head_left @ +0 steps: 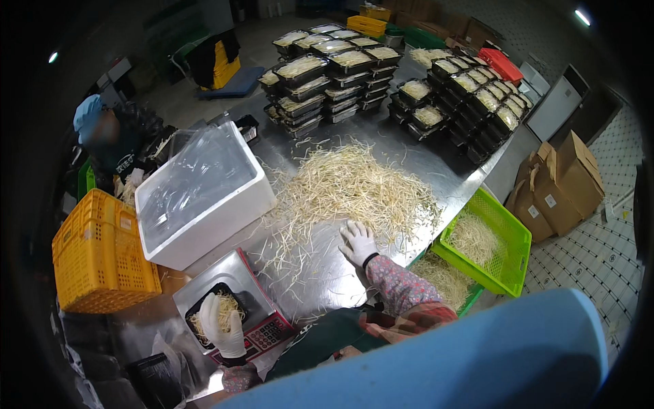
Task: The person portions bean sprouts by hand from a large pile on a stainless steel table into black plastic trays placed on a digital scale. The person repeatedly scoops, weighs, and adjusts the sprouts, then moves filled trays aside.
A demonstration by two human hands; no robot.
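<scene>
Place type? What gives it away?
Probably a food-packing room for bean sprouts: a loose heap of pale, stringy sprouts on a shiny metal table, a silver-and-red weighing scale bearing a sprout-filled black plastic tray, and tall stacks of filled black trays.

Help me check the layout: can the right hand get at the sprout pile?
Likely yes: the right hand is open at the near edge of the sprout pile, with nothing visible in between.

White gloves (357, 243), dark cuffs (370, 260), floral sleeves (402, 283), dark green garment (327, 343), probably apron; reddish plaid cloth (428, 319).
</scene>
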